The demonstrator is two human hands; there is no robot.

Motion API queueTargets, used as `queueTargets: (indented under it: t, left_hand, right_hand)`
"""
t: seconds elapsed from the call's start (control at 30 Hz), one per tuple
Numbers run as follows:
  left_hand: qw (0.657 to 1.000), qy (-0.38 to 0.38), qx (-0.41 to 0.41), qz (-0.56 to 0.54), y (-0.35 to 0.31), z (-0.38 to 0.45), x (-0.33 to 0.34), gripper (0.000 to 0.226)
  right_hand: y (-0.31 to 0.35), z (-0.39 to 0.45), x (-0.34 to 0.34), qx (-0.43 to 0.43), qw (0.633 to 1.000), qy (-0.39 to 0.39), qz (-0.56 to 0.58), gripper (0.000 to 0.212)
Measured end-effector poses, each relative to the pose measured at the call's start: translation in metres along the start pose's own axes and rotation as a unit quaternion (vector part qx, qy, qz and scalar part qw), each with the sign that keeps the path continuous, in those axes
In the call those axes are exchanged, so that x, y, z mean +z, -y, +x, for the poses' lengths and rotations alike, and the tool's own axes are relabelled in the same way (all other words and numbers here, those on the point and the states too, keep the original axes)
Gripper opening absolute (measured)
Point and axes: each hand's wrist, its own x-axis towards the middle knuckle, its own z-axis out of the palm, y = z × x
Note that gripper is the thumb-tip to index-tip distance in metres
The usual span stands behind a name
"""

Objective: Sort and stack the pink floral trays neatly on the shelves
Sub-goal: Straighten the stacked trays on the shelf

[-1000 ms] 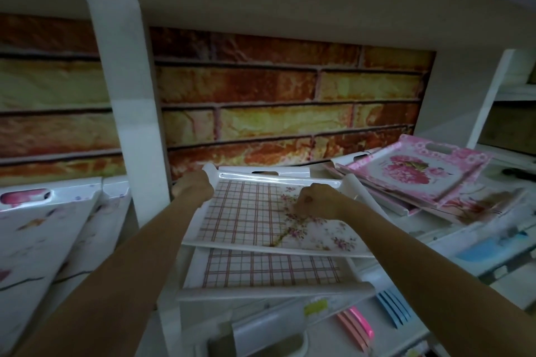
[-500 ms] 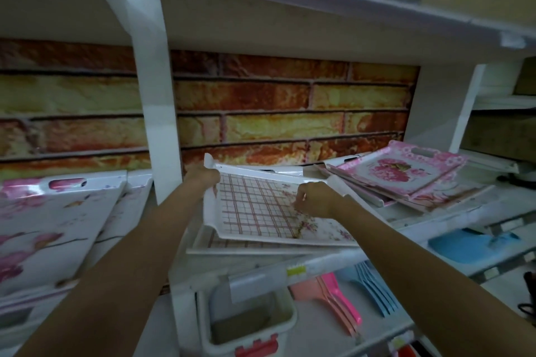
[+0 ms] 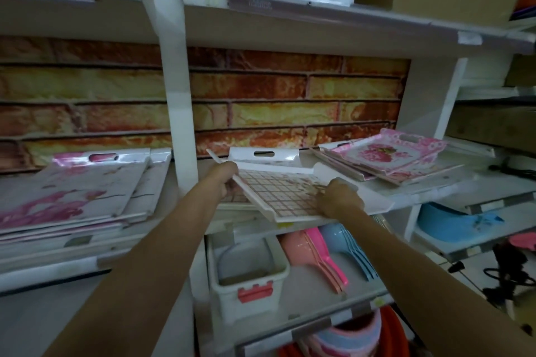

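Both hands grip the checked tray, now lifted and tilted.

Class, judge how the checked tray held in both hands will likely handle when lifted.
The checked tray probably stays stiff: held at two edges, it shows no sag. Likely light, since the left hand and right hand tilt it easily. Its glossy surface may be slippery.
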Motion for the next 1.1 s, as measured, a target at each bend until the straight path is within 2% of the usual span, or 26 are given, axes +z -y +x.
queueTargets:
  t: [0.17,0.3,0.47,0.7,0.87,0.9,1.0,1.1]
  left_hand:
    - [0.991,-0.027,0.018,-0.127,0.012,-0.029,-0.020,0.018]
    - [0.987,-0.051,0.037,-0.148,0.012,-0.035,-0.042,0.019]
    - [0.980,-0.070,0.049,-0.178,0.002,-0.052,-0.078,0.011]
    - [0.974,-0.135,0.060,-0.174,-0.005,-0.079,-0.168,0.011]
    - [0.968,-0.155,0.083,-0.179,-0.015,-0.102,-0.245,0.009]
    - [0.968,-0.159,0.086,-0.173,-0.016,-0.105,-0.261,0.016]
    - [0.972,-0.173,0.076,-0.142,-0.017,-0.113,-0.308,0.055]
    - [0.969,-0.199,0.071,-0.131,-0.018,-0.125,-0.348,0.057]
  right_hand:
    - [0.000,-0.023,-0.003,-0.021,0.999,-0.043,-0.006,0.051]
    - [0.014,-0.037,-0.012,-0.056,0.994,-0.097,-0.016,0.041]
    - [0.042,-0.049,-0.018,-0.091,0.989,-0.114,0.001,0.040]
    - [0.120,-0.078,0.000,-0.148,0.983,-0.112,0.015,0.036]
    - [0.187,-0.110,0.022,-0.202,0.972,-0.113,0.032,0.032]
    - [0.201,-0.117,0.027,-0.215,0.970,-0.111,0.032,0.031]
    - [0.239,-0.140,0.039,-0.246,0.963,-0.103,0.027,0.031]
    - [0.271,-0.159,0.052,-0.274,0.957,-0.098,0.007,0.034]
